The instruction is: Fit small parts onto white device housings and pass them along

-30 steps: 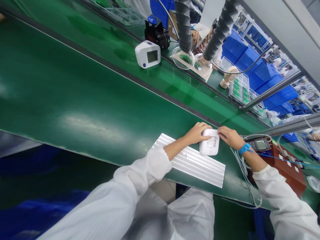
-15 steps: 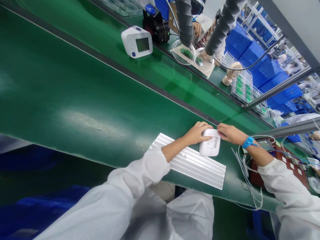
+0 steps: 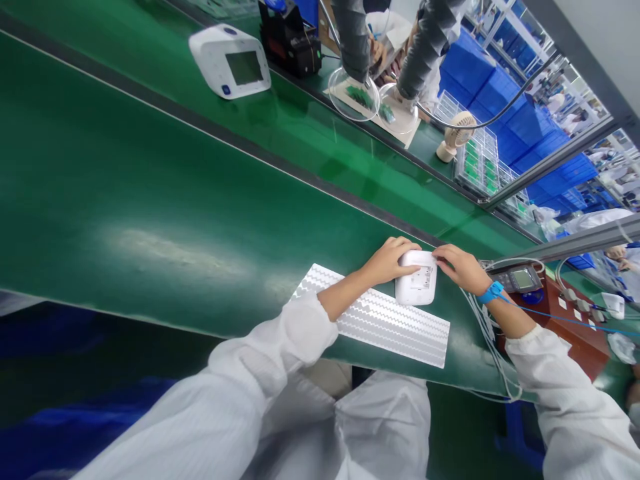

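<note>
A small white device with a printed label on its upturned side rests on the green belt, overlapping a white sheet of labels. My left hand is curled over the device's left end and grips it. My right hand, with a blue wrist strap, has its fingertips pressed on the device's upper right corner. Both arms wear white sleeves.
Another white device with a screen lies further along the belt. Beyond it stand a black machine, grey hoses, a small fan and another person's hands. A brown box with a meter and white cables sits to the right.
The view has shifted, so the far white device now appears further left. Both hands stay on the small device, which has barely moved.
</note>
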`<move>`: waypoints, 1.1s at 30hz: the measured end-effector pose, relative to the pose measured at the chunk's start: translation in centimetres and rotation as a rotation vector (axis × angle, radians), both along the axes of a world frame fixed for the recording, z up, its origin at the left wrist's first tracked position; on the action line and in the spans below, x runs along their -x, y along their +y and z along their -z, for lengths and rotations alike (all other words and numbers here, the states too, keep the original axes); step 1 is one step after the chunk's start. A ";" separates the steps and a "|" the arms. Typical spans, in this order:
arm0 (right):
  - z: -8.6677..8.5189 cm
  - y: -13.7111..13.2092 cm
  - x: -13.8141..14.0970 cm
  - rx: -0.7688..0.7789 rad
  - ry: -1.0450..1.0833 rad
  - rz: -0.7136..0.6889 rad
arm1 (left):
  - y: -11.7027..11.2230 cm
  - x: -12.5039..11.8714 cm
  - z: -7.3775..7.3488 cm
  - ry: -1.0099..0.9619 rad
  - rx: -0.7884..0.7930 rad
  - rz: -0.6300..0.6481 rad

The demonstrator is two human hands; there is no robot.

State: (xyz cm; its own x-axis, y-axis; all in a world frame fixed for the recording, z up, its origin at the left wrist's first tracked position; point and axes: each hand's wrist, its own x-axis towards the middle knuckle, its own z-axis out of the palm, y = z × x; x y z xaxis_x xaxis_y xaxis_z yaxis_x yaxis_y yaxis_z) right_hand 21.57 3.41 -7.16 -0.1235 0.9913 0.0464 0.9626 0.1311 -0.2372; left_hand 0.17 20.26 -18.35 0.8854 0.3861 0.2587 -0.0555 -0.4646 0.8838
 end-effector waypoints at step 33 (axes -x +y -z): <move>-1.5 3.2 -0.2 0.221 0.129 -0.073 | 0.0 0.2 -0.3 0.033 0.024 0.017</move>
State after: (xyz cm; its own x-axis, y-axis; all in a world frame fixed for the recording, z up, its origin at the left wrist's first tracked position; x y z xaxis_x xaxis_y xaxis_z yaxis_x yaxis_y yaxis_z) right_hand 21.80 6.64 -5.68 -0.2025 0.9677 -0.1499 0.9125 0.1309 -0.3876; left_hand -0.04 20.26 -18.03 0.8999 0.3763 0.2202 -0.0341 -0.4426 0.8961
